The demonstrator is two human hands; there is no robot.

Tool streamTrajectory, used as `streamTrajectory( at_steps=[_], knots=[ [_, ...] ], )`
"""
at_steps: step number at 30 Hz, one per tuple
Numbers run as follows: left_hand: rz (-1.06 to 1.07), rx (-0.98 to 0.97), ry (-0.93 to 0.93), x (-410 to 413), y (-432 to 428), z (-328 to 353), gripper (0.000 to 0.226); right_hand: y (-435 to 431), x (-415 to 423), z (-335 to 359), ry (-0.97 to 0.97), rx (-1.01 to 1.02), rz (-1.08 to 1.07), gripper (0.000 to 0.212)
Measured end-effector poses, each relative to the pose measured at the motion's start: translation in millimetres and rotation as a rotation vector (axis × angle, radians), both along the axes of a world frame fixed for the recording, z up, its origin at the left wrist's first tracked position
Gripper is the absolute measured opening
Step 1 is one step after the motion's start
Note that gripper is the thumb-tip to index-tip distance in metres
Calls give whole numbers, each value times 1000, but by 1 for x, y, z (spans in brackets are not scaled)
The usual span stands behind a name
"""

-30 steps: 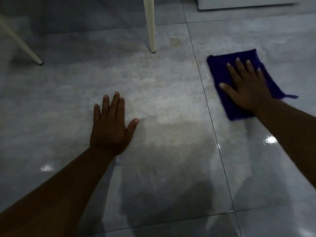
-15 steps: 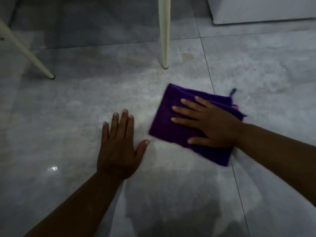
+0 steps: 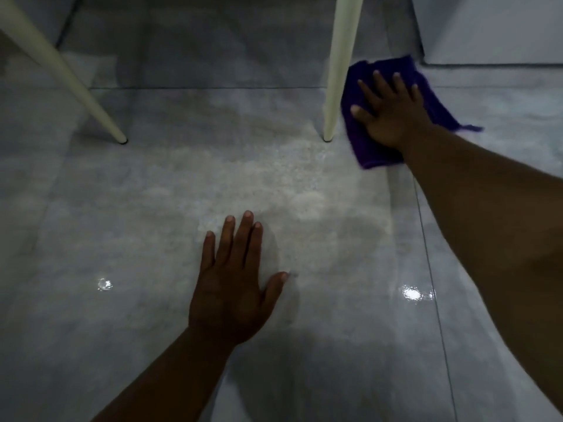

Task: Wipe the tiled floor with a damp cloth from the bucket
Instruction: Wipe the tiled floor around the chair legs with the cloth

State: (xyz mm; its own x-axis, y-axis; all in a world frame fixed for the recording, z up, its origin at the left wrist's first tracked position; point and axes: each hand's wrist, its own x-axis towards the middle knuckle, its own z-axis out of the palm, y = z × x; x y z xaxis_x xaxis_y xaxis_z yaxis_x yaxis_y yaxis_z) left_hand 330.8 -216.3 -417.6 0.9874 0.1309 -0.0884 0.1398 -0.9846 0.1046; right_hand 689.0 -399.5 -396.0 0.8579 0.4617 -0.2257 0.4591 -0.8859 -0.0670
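Note:
A purple cloth (image 3: 432,86) lies flat on the grey tiled floor (image 3: 152,239) at the upper right, just right of a cream furniture leg. My right hand (image 3: 391,112) presses down on the cloth with fingers spread, pointing away from me. My left hand (image 3: 233,284) rests flat on the wet, shiny tile in the lower middle, palm down, fingers apart, holding nothing. No bucket is in view.
Two cream furniture legs stand on the floor: one (image 3: 338,86) upright beside the cloth, one (image 3: 67,83) slanted at the upper left. A pale cabinet or appliance base (image 3: 493,28) fills the top right corner. Light spots glint on the wet tiles.
My right hand has swept the cloth away from my left hand, up and to the right past the upright leg. My left hand stays planted on the tile.

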Motion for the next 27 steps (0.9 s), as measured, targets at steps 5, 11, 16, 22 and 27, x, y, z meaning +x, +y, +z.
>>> streamTrajectory(
  at_steps=[5, 11, 16, 22, 27],
  knots=[
    [-6, -12, -6, -1, 1, 0, 82, -21, -20, 0, 2, 22, 339, 68],
    [15, -37, 17, 0, 0, 2, 83, -113, -123, 3, -45, 32, -209, 79],
    [28, -81, -3, 1, -2, 3, 88, -60, -237, -7, -26, 21, 227, 68],
    [78, -108, -23, -1, -2, 4, 95, 87, -170, -10, -13, 93, 368, 71],
    [77, -129, -21, -1, -1, 5, 95, 158, -105, -10, 12, 76, 143, 79]
  ],
)
